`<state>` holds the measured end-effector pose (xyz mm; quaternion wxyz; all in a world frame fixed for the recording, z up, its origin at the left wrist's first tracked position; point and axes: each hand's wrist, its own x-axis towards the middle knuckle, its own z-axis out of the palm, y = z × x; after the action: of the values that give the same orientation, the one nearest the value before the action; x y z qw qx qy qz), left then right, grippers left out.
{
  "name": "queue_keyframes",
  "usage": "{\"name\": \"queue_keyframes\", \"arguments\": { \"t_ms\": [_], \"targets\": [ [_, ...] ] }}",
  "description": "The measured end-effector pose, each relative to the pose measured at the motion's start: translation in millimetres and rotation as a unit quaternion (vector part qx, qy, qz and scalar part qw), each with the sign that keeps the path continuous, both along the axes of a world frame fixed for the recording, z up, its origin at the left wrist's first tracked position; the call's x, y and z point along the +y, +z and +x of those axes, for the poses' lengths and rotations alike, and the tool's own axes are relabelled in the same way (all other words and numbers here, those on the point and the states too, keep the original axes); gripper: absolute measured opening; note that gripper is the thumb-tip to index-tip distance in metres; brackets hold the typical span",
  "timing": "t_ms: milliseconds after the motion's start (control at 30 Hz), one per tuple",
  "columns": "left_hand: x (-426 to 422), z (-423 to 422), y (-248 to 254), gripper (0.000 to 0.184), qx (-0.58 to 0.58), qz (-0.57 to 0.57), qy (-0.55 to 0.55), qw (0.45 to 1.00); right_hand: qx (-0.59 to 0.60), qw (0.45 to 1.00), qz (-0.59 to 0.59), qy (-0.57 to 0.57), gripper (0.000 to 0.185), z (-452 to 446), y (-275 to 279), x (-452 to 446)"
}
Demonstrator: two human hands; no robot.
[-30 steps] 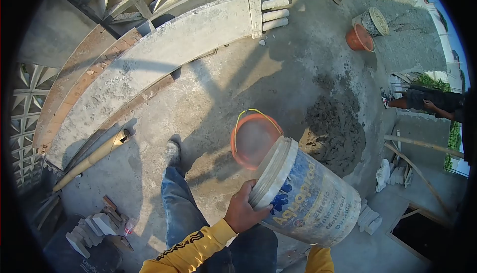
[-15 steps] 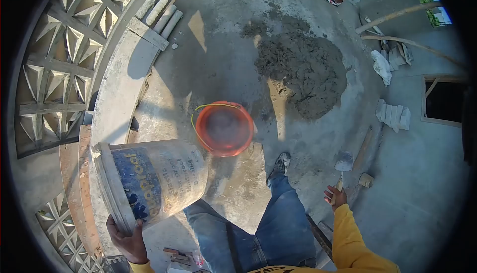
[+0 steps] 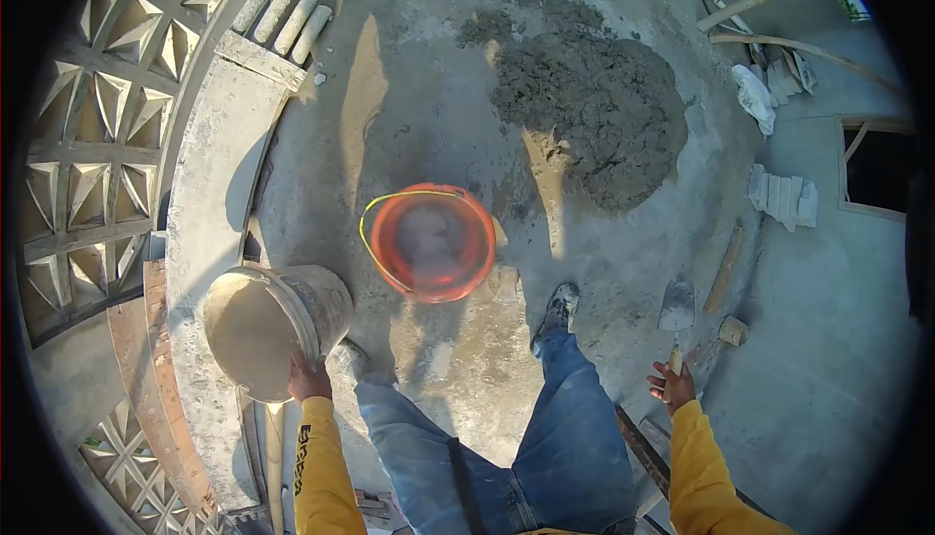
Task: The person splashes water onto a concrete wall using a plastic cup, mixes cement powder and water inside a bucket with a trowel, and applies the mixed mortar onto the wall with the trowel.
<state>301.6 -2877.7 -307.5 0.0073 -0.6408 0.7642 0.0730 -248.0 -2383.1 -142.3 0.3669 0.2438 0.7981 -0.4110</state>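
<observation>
- Apparently, the step in hand is handling the white bucket (image 3: 331, 303): the left hand (image 3: 310, 379) has its fingers clamped on the rim, at the side nearest the person's body.
- The bucket is tilted, its mouth turned toward the left, beside the low pale ledge (image 3: 200, 233); whether its base touches the floor, or anything lies inside, I cannot tell.
- As a judgement, moving it from this pose calls for a firm rim grip and a steady wrist, since one hand alone bears the tilt.
- The right hand (image 3: 672, 382) is well apart from the bucket, its fingers curled loosely around the handle of a trowel (image 3: 678, 305), the blade pointing away from the person.
- Between the two hands, but farther forward, the orange pail (image 3: 480, 267) stands upright on the floor, touched by neither; its yellow handle (image 3: 364, 216) lies over to the left.
- Beyond the pail, to the right, a heap of wet mortar (image 3: 594, 111) spreads on the floor, out of contact with the trowel.
</observation>
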Motion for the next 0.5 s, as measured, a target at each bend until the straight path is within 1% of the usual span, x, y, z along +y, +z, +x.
{"name": "queue_keyframes", "arguments": {
  "t_ms": [67,100,200,233,267,300,333,367,400,433,467,500],
  "targets": [
    [28,-32,-13,0.056,-0.013,0.074,0.012,0.997,-0.004,1.000,-0.001,0.010,0.029,-2,1,7],
    [40,-45,-19,0.055,-0.007,0.044,0.010,0.999,-0.006,1.000,-0.003,0.013,0.031,-2,3,10],
    [44,-75,-21,0.052,0.006,0.114,0.079,0.990,-0.005,1.000,0.006,0.023,0.027,-3,4,18],
    [48,-87,-16,0.058,-0.001,0.056,0.075,0.996,-0.006,0.999,0.014,0.033,0.028,-4,2,26],
    [50,-110,5,0.059,0.022,-0.021,0.038,0.999,-0.008,0.999,0.022,0.042,0.028,-5,0,34],
    [48,-140,31,0.061,0.045,-0.100,0.000,0.994,-0.011,0.998,0.027,0.052,0.028,-5,-5,40],
    [46,-159,44,0.062,0.068,-0.178,-0.039,0.981,-0.003,0.998,0.036,0.052,0.028,-3,-11,46],
    [46,-166,32,0.063,0.121,-0.072,-0.010,0.990,0.005,0.998,0.045,0.052,0.028,0,-16,52],
    [50,-172,7,0.064,0.173,0.036,0.021,0.984,0.014,0.997,0.056,0.054,0.028,1,-20,58],
    [53,-177,-23,0.065,0.223,0.143,0.053,0.963,0.008,0.995,0.069,0.066,0.029,3,-23,64],
    [51,-186,-57,0.063,0.257,0.217,0.132,0.932,0.005,0.994,0.082,0.077,0.031,5,-25,69],
    [48,-195,-97,0.062,0.288,0.288,0.209,0.889,0.003,0.991,0.095,0.089,0.032,9,-26,74]
  ]
}}
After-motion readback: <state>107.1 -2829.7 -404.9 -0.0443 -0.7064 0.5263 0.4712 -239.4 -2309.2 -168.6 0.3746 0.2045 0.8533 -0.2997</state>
